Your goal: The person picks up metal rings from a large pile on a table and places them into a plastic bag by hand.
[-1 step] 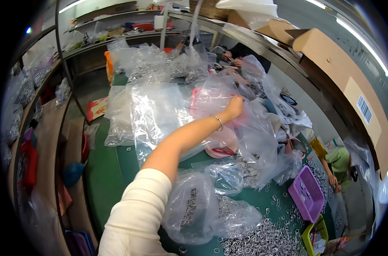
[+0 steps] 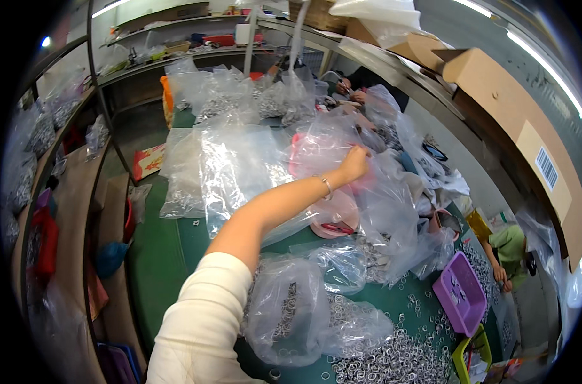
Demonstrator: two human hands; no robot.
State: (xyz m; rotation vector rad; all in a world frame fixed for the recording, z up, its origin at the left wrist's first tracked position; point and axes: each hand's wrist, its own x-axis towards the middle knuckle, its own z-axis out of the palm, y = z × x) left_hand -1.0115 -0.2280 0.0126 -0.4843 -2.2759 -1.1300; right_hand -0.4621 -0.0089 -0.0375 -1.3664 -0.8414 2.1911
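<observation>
My left hand [image 2: 355, 164], in a cream sleeve and a thin bracelet, reaches across the table to the far right. Its fingers are closed on a clear plastic bag [image 2: 387, 198] that drapes over pink containers. Under the forearm, large flat plastic sheets [image 2: 236, 160] are spread out. A round pink tub [image 2: 336, 221] sits just below the wrist. Nearer to me lies a clear bag of metal rings [image 2: 288, 313], beside a heap of loose small rings [image 2: 390, 361]. My right hand is out of view.
A purple basket [image 2: 460, 291] and a lime-green basket [image 2: 473, 352] stand at the right edge. Bags of metal parts [image 2: 217, 102] line the back. Shelves [image 2: 73, 211] rise at left; a cardboard box [image 2: 515, 109] overhangs the right. Other people's hands [image 2: 502, 276] show beyond.
</observation>
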